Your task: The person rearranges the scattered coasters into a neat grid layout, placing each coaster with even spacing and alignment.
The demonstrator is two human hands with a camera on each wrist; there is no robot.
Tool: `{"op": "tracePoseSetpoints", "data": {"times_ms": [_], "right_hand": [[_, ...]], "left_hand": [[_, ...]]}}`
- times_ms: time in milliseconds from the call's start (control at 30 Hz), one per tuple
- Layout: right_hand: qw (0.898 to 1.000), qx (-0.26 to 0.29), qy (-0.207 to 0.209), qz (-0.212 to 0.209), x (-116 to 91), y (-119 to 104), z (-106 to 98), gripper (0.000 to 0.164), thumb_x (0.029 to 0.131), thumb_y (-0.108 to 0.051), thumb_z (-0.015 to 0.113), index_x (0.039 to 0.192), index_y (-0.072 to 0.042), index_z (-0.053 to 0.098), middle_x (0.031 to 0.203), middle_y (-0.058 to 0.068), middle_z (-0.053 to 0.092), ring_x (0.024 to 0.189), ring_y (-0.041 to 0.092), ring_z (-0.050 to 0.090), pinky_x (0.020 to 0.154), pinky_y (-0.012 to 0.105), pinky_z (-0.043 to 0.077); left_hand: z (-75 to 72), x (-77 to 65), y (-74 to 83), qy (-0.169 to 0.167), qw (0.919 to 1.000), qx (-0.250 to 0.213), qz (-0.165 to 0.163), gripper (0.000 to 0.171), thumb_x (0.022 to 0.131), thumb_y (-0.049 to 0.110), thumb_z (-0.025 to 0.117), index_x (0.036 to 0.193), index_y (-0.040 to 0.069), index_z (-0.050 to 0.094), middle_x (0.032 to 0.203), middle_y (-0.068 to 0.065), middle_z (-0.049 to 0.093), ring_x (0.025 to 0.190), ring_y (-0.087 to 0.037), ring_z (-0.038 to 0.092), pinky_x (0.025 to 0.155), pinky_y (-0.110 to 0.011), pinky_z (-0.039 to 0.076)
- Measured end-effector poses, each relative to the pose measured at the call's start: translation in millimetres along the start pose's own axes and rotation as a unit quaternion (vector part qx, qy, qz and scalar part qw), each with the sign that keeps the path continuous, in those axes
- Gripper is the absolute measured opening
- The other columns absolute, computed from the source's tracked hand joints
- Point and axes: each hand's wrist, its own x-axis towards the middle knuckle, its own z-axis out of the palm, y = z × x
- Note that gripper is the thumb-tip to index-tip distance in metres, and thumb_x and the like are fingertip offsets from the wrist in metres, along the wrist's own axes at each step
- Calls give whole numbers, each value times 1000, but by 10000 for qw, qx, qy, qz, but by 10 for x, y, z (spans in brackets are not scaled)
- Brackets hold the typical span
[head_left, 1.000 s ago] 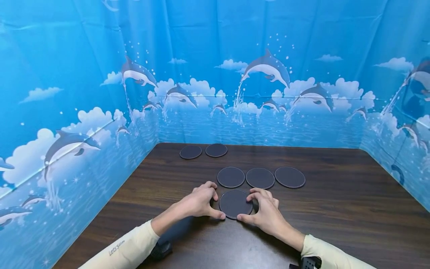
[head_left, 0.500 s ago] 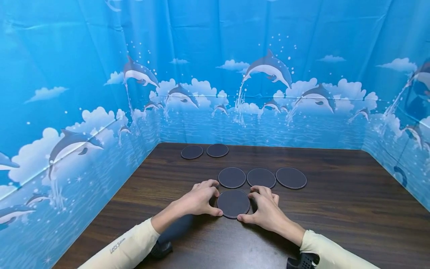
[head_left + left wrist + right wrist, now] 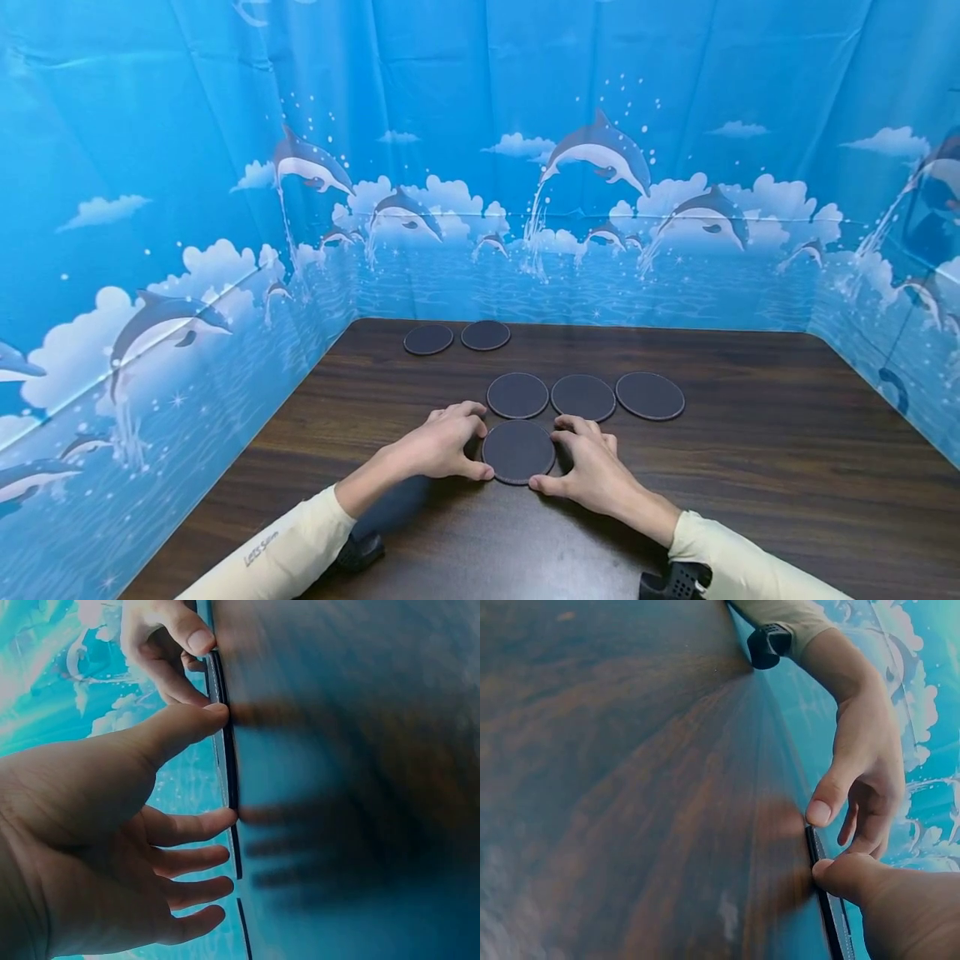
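The disc lies flat on the table between my hands, just nearer me than the left end of a row of three discs; I can't tell whether its far edge touches that one. My left hand holds its rim with thumb and bent index finger, and my right hand does likewise on the other side. Its round face points up, so I can't pick out a long axis; from the wrists it is only a thin dark strip lying along the table.

From my right wrist, that strip runs off the bottom, with my right thumb on it and the fingers hidden. Beyond the disc in the left wrist view are more dark slivers; I can't tell which discs they are. Both sleeves are cut off below, and the black device at my right wrist is clipped too.
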Motion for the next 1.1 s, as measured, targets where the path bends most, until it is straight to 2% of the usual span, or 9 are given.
{"op": "tracePoseSetpoints", "data": {"times_ms": [200, 300, 433, 600, 900, 1100], "right_hand": [[10000, 29, 91, -7, 54, 4, -93, 70, 80, -43, 88, 126, 6, 67, 140, 18, 55, 130, 36, 48, 95, 53, 33], [9997, 68, 231, -52, 111, 20, -177, 65, 84, -41, 85, 126, 4, 67, 140, 18, 55, 130, 36, 49, 96, 56, 34], [9990, 98, 426, -112, 188, 50, -239, 56, 86, -36, 83, 124, 3, 69, 137, 15, 57, 128, 36, 51, 99, 58, 37], [9977, 310, 595, -75, 286, 106, -267, 46, 89, -26, 80, 123, 4, 69, 135, 16, 58, 126, 37, 54, 100, 58, 43], [9937, 782, 775, 183, 671, 92, -216, 36, 95, -22, 73, 124, -3, 68, 134, 13, 58, 114, 30, 60, 91, 52, 49], [9863, 1350, 772, 558, 1015, 2, -168, 36, 97, -25, 71, 127, -4, 66, 132, 14, 58, 118, 32, 58, 92, 50, 49]], "left_hand": [[-80, 2, -10, 28, 9997, -195, -154, 55, 88, 49, 79, 121, 6, 69, 148, -14, 47, 131, -37, 48, 108, -58, 31], [-140, 19, -20, 272, 9990, -258, -234, 56, 90, 47, 77, 124, 4, 68, 146, -14, 49, 130, -36, 49, 108, -58, 31], [-176, 58, -61, 622, 9977, -50, -269, 51, 92, 43, 76, 126, 6, 68, 143, -12, 52, 128, -34, 51, 105, -59, 34], [-210, 114, -144, 848, 9953, 125, -452, 48, 93, 38, 75, 127, 5, 68, 140, -12, 54, 127, -34, 52, 102, -59, 37], [-277, 308, -376, 961, 9925, 170, -739, 57, 94, 37, 74, 137, 1, 61, 139, -13, 55, 126, -34, 53, 101, -59, 38], [-332, 465, -568, 1104, 9883, 57, -1052, 57, 95, 36, 74, 139, 3, 59, 136, -14, 56, 125, -35, 53, 101, -61, 38]]}}
